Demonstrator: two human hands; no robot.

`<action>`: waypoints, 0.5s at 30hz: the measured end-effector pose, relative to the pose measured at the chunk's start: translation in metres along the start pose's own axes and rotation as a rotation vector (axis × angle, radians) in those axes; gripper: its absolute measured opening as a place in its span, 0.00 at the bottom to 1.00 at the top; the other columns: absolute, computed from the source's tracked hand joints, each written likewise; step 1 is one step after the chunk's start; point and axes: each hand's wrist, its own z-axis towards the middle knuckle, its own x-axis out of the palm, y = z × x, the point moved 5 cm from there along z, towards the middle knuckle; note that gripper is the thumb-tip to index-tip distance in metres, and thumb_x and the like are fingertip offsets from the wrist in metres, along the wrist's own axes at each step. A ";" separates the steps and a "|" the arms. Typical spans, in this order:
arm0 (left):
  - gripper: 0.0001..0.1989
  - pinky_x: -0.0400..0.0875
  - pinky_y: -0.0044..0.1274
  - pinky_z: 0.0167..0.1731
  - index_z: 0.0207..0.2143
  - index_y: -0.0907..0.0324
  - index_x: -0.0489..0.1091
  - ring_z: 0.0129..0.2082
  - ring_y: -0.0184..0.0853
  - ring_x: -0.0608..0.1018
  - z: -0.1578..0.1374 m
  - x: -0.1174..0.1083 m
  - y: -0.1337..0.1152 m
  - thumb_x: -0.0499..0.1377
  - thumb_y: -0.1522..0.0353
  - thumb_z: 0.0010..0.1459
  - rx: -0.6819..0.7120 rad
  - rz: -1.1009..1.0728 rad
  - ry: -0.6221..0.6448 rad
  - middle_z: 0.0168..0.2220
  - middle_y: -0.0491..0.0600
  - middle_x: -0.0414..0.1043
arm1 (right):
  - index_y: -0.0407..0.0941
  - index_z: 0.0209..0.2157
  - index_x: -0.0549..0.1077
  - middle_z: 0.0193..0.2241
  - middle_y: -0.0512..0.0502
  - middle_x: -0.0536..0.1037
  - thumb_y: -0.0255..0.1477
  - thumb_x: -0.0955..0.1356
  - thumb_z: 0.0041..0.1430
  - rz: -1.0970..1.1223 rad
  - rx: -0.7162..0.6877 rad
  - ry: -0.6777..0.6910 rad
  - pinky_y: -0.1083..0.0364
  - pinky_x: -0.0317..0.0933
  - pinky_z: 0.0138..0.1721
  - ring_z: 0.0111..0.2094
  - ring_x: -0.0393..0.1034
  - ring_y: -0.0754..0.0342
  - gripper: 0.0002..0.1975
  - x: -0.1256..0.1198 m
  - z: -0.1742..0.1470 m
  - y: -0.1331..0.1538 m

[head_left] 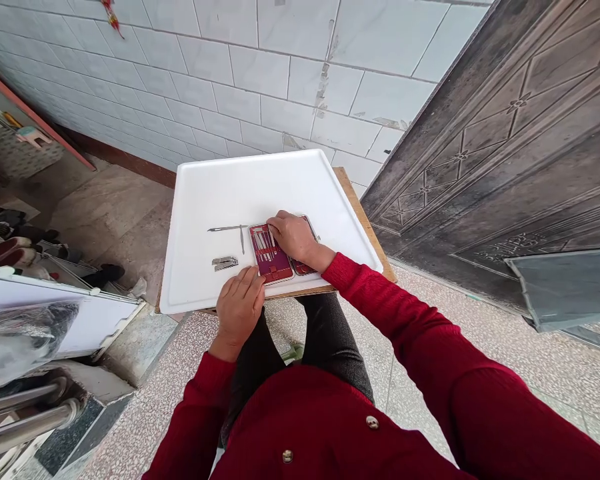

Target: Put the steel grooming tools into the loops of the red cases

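An open manicure case (281, 274) with red and purple lining lies on the white tray (245, 183), slim metal tools held upright under its strap. My left hand (240, 303) is at the case's lower left corner, fingertips and thumb closed on its edge. Over the middle of the case is my right hand (295, 237), with fingers bent together at the top of the tool row. Whatever those fingertips pinch is hidden, and the hand covers much of the right half. Nail clippers (225, 263) and thin metal tools (225, 229) lie left of the case.
The tray rests on a wooden board (353, 190) close to a white tiled wall (260, 80). A dark carved door (480, 153) stands at the right. Shoes (17, 257) sit on a rack at the left, above metal pipes (30, 420).
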 end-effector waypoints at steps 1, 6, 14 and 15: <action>0.12 0.73 0.36 0.52 0.50 0.56 0.75 0.55 0.44 0.81 0.000 0.000 0.000 0.57 0.73 0.67 0.002 0.000 -0.001 0.54 0.55 0.80 | 0.43 0.49 0.79 0.47 0.38 0.78 0.29 0.57 0.75 -0.010 -0.003 0.009 0.52 0.59 0.42 0.44 0.73 0.47 0.19 0.000 -0.001 0.001; 0.11 0.73 0.36 0.52 0.50 0.57 0.75 0.55 0.44 0.81 -0.001 0.000 0.000 0.57 0.73 0.67 0.008 0.001 -0.002 0.54 0.55 0.80 | 0.42 0.49 0.78 0.48 0.37 0.77 0.29 0.57 0.76 -0.046 -0.010 0.019 0.52 0.59 0.43 0.47 0.71 0.46 0.19 -0.002 -0.007 0.007; 0.13 0.72 0.36 0.53 0.51 0.55 0.75 0.57 0.43 0.80 -0.004 0.003 0.002 0.56 0.72 0.68 -0.024 -0.025 0.026 0.56 0.54 0.79 | 0.40 0.51 0.76 0.49 0.34 0.77 0.25 0.57 0.74 -0.109 -0.045 0.035 0.51 0.59 0.46 0.49 0.69 0.44 0.17 0.000 -0.012 0.010; 0.13 0.72 0.35 0.54 0.51 0.56 0.75 0.57 0.43 0.79 -0.004 0.003 0.002 0.56 0.72 0.68 -0.021 -0.022 0.028 0.56 0.54 0.79 | 0.40 0.50 0.77 0.49 0.34 0.77 0.24 0.58 0.74 -0.126 -0.062 0.038 0.51 0.59 0.46 0.49 0.69 0.43 0.17 0.001 -0.013 0.010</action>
